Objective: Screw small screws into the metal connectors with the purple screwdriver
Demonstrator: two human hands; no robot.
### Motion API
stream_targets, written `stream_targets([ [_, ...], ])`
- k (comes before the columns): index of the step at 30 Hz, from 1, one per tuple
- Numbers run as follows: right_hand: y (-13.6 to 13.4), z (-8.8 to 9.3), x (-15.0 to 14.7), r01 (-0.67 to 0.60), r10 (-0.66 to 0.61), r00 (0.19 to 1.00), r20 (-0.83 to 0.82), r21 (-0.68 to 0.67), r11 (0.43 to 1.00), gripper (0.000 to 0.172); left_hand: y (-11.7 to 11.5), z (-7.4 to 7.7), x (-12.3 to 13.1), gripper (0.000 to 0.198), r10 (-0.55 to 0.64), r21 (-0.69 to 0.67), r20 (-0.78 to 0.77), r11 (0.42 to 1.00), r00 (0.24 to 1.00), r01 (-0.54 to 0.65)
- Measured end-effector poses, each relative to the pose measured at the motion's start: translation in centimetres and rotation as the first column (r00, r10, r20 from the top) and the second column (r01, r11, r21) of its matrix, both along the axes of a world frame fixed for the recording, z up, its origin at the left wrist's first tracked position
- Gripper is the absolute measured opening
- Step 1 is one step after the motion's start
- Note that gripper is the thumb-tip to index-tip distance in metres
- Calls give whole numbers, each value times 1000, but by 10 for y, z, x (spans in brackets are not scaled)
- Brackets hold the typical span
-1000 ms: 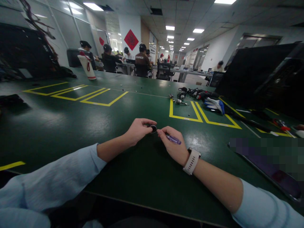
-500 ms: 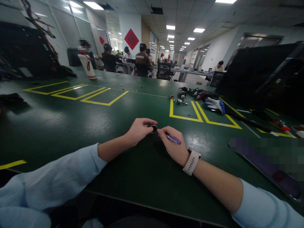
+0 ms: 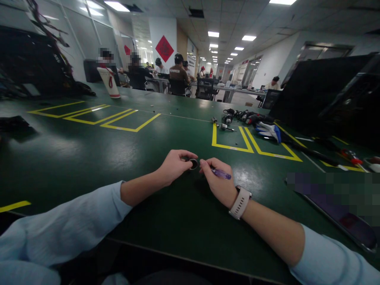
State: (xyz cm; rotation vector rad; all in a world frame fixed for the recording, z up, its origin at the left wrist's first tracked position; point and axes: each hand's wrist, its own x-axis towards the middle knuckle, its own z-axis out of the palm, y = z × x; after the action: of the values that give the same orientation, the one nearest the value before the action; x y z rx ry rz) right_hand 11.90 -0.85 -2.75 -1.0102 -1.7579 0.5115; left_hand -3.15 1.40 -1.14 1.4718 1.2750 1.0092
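Between the thumb and fingers of my left hand (image 3: 175, 167) is a small round metal part (image 3: 194, 163), its dark hollow end facing right. My right hand (image 3: 218, 178), with a pale watch strap at the wrist, is closed around a small screwdriver (image 3: 222, 173). Its clear purple handle sticks out to the right over the hand; the shaft and tip cannot be made out. A narrow gap separates the right fingertips from the round part. Both hands are above the green tabletop (image 3: 166, 221), near its front edge.
Metal parts (image 3: 227, 127), cables and a blue-and-white glove (image 3: 268, 131) lie at the right back. A phone-like slab (image 3: 335, 209) is at the right, a red-handled tool (image 3: 353, 156) beyond it. A paper cup (image 3: 109, 82) stands back left. Yellow tape (image 3: 118, 128) marks the table. People sit behind.
My right hand has shifted slightly right with the screwdriver, widening the gap to the round part. My left hand has dropped a little, still holding that part.
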Motion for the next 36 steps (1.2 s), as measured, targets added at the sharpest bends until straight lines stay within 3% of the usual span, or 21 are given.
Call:
stream_targets([
  [11, -6, 5, 3, 53, -53, 999, 5, 13, 999, 29, -12, 2, 2, 32, -61, -113, 80, 991, 995, 69],
  [23, -9, 6, 5, 39, -63, 989, 133, 174, 984, 27, -13, 5, 5, 27, -33, -85, 23, 996, 999, 35],
  [36, -10, 5, 3, 1, -27, 986, 164, 158, 988, 28, -13, 6, 5, 21, 11, -41, -9, 999, 1000, -11],
])
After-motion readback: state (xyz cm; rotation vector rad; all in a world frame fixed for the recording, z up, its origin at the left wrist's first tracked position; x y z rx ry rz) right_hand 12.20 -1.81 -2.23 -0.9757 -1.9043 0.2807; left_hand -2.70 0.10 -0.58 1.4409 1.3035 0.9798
